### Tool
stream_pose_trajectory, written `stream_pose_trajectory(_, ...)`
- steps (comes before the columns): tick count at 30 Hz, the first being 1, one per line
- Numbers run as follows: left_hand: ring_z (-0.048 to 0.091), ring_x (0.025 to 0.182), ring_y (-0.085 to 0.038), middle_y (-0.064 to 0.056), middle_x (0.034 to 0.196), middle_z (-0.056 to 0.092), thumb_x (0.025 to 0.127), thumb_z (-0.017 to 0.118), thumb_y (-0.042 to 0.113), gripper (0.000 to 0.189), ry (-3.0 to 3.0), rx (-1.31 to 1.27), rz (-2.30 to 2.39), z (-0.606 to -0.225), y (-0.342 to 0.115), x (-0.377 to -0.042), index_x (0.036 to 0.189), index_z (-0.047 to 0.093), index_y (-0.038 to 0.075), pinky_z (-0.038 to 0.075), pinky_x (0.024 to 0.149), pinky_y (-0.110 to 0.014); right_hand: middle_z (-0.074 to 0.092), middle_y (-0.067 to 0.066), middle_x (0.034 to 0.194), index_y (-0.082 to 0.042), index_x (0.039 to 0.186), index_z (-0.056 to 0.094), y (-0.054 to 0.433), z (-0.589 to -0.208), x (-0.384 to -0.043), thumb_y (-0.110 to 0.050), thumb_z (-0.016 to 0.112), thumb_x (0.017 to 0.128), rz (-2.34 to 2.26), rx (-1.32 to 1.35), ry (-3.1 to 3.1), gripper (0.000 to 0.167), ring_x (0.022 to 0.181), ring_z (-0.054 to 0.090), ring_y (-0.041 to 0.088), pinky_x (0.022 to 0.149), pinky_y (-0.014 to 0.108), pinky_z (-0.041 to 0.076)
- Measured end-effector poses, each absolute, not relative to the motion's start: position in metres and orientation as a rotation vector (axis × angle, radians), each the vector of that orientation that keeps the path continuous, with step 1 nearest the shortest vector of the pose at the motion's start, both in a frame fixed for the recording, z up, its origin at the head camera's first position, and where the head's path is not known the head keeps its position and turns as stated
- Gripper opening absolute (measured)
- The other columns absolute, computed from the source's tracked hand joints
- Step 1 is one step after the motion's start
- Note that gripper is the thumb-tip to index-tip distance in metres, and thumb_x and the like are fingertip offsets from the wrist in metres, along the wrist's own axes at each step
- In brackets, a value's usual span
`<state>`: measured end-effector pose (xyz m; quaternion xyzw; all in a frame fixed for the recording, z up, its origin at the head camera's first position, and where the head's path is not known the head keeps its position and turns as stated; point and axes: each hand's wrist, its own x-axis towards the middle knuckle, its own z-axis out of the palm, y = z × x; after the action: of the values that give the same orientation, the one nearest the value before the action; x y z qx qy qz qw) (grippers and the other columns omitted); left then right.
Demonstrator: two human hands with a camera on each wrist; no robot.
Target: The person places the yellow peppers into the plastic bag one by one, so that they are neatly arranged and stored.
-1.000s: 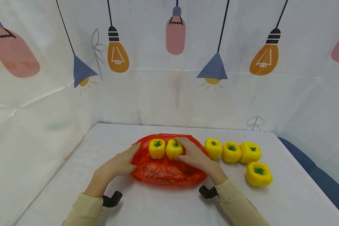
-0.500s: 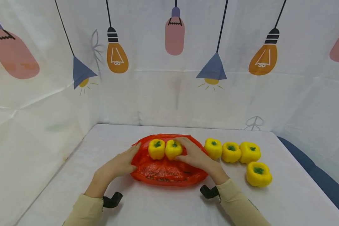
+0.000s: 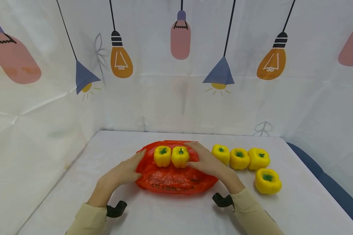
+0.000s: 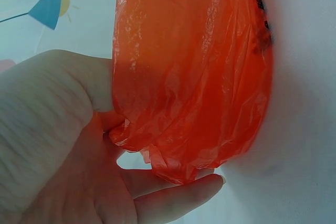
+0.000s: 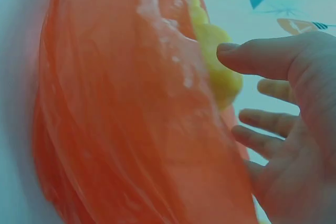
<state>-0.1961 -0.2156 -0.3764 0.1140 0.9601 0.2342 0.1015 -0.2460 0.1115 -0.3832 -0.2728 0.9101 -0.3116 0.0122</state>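
A red plastic bag [image 3: 173, 179] lies bunched on the table, with two yellow bell peppers upright at its opening, the left pepper [image 3: 162, 157] beside the right pepper [image 3: 180, 158]. At the bag's left end, my left hand [image 3: 124, 171] holds the crumpled plastic [image 4: 173, 145] between thumb and fingers; the thumb tip is hidden behind the bag. My right hand [image 3: 207, 161] is spread around the right pepper's right side, over the bag's edge. In the right wrist view the thumb is close to the yellow pepper [image 5: 223, 74], and the fingers are apart, holding nothing.
To the right, a row of yellow bell peppers, the left one [image 3: 220, 154], the middle one [image 3: 239, 159] and the right one [image 3: 259, 159], stands behind a nearer pepper [image 3: 267, 181]. A white patterned sheet [image 3: 164, 104] hangs behind the table. A dark blue chair [image 3: 326, 176] borders the right side.
My right hand has loosened from the right pepper and drawn slightly to the right, its fingers spreading. The pepper stays in the bag. My left hand keeps its place.
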Motion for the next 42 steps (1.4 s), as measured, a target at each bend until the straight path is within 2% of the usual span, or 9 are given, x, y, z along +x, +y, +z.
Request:
stream_pose_trajectory(6,0.026,0.151,-0.039,-0.013,0.166,0.021,0.089,0.063,0.014,0.085,2.854,0.353,0.684,-0.376,-0.216,-0.197,0.160,0.016,0.012,0.027,0.118,-0.063,0.038,0.000,0.159,-0.028,0.152,0.038,0.123,-0.375,-0.239,-0.028,0.072,0.090,-0.978,-0.794,2.833,0.071,0.146,0.037,0.028,0.115,0.059,0.036)
stream_pose_trajectory(17,0.026,0.151,-0.039,-0.012,0.166,0.022,0.089,0.063,0.014,0.084,2.844,0.349,0.701,-0.379,-0.216,-0.196,0.160,0.017,0.014,0.029,0.116,-0.065,0.043,-0.002,0.155,-0.026,0.151,0.040,0.145,-0.362,-0.229,-0.037,0.070,0.090,-0.949,-0.805,2.860,0.069,0.142,0.042,0.029,0.110,0.061,0.041)
stream_pose_trajectory(22,0.027,0.151,-0.039,-0.013,0.166,0.022,0.089,0.063,0.014,0.085,2.857,0.348,0.685,-0.380,-0.217,-0.196,0.160,0.017,0.013,0.028,0.116,-0.066,0.047,0.001,0.152,-0.022,0.149,0.044,0.159,-0.352,-0.225,-0.030,0.071,0.090,-0.927,-0.832,2.896,0.066,0.140,0.045,0.030,0.108,0.060,0.045)
stream_pose_trajectory(29,0.028,0.150,-0.039,-0.013,0.166,0.022,0.089,0.063,0.014,0.085,2.857,0.352,0.679,-0.381,-0.217,-0.197,0.160,0.017,0.013,0.029,0.116,-0.065,0.050,-0.001,0.150,-0.028,0.145,0.048,0.183,-0.342,-0.215,-0.024,0.071,0.089,-0.916,-0.794,2.954,0.060,0.138,0.047,0.028,0.106,0.057,0.047)
stream_pose_trajectory(32,0.028,0.150,-0.040,-0.014,0.166,0.022,0.089,0.063,0.014,0.085,2.858,0.354,0.679,-0.381,-0.217,-0.197,0.160,0.017,0.013,0.029,0.116,-0.065,0.053,0.000,0.148,-0.026,0.144,0.050,0.194,-0.341,-0.209,-0.023,0.070,0.089,-0.900,-0.800,2.965,0.058,0.137,0.048,0.029,0.107,0.058,0.046)
stream_pose_trajectory(37,0.028,0.150,-0.040,-0.014,0.166,0.022,0.089,0.063,0.014,0.085,2.854,0.355,0.685,-0.380,-0.217,-0.196,0.160,0.017,0.013,0.030,0.115,-0.066,0.054,0.002,0.147,-0.020,0.144,0.051,0.214,-0.338,-0.200,-0.026,0.072,0.089,-0.891,-0.750,2.942,0.059,0.138,0.047,0.033,0.108,0.063,0.042)
stream_pose_trajectory(42,0.028,0.150,-0.040,-0.013,0.165,0.023,0.089,0.063,0.014,0.084,2.856,0.357,0.685,-0.380,-0.217,-0.196,0.160,0.017,0.012,0.029,0.116,-0.064,0.056,0.005,0.145,-0.020,0.142,0.053,0.233,-0.331,-0.192,-0.036,0.070,0.090,-0.853,-0.651,2.908,0.058,0.135,0.048,0.037,0.104,0.066,0.044)
